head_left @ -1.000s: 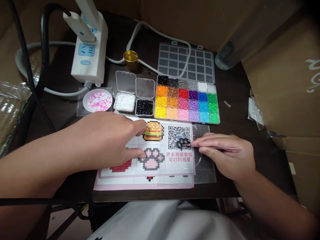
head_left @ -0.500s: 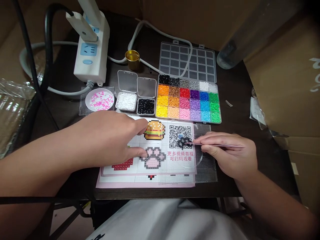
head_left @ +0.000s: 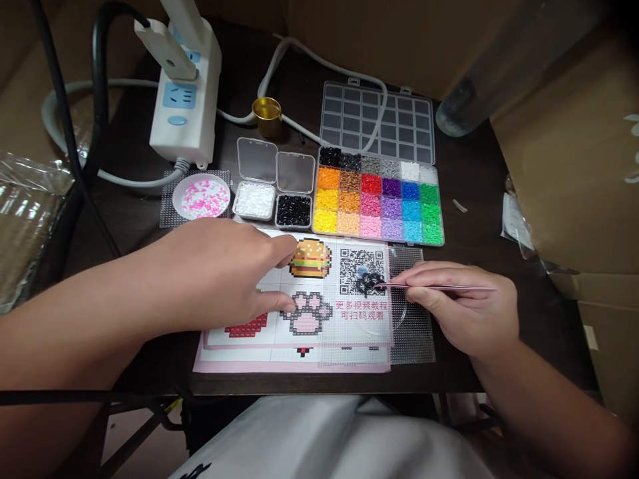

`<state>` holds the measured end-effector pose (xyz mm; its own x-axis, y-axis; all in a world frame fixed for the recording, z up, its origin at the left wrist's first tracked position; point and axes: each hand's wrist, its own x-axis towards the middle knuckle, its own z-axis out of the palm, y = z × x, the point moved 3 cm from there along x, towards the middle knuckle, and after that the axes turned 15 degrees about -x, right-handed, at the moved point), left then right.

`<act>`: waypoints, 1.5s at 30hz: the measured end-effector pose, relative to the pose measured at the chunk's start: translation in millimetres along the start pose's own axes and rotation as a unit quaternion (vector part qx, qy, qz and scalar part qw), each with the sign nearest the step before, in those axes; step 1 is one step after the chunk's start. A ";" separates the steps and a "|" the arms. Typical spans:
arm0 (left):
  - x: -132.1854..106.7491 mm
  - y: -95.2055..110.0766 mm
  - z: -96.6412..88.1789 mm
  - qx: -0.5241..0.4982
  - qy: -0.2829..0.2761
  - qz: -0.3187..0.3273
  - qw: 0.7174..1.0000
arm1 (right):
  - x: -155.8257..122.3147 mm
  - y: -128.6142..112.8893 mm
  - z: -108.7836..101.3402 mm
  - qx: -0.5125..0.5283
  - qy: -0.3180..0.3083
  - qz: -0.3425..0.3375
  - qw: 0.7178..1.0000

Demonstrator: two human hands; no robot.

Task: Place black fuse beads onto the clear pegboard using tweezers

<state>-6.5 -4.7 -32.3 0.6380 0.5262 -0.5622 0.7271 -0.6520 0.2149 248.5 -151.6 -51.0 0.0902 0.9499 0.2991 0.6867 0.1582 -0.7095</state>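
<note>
My right hand (head_left: 466, 303) pinches pink tweezers (head_left: 394, 285) between thumb and fingers. The tips reach the right side of a small clump of black beads (head_left: 368, 283), which sits on a clear pegboard (head_left: 413, 336). Whether a bead is between the tips is too small to tell. Beneath the pegboard's left part lie printed pattern sheets (head_left: 294, 366) with a burger, a paw and a QR code. My left hand (head_left: 219, 273) rests over the sheets' left side, thumb and index finger spread around the paw and burger, holding nothing. It hides part of a red pattern.
Behind the sheets stand a sorted bead box (head_left: 379, 193), a white-bead case (head_left: 254, 199), a black-bead case (head_left: 293, 210) and a dish (head_left: 202, 197) of pink and white beads. A power strip (head_left: 187, 100), cables and a gold cup (head_left: 267, 120) are farther back.
The tweezer tips have shifted slightly right, to the edge of the black bead clump. My left hand keeps the same pose. The whole view has shifted a little.
</note>
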 end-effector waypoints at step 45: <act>-2.6 4.2 0.2 -0.004 0.009 -0.005 1.000 | -0.7 -2.5 0.1 0.005 -0.008 -0.032 0.999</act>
<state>-5.2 -8.9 -30.1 0.6355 0.5428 -0.5491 0.7352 -0.6427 0.2155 246.6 -152.6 -49.5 0.0355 0.9420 0.3336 0.6838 0.2206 -0.6956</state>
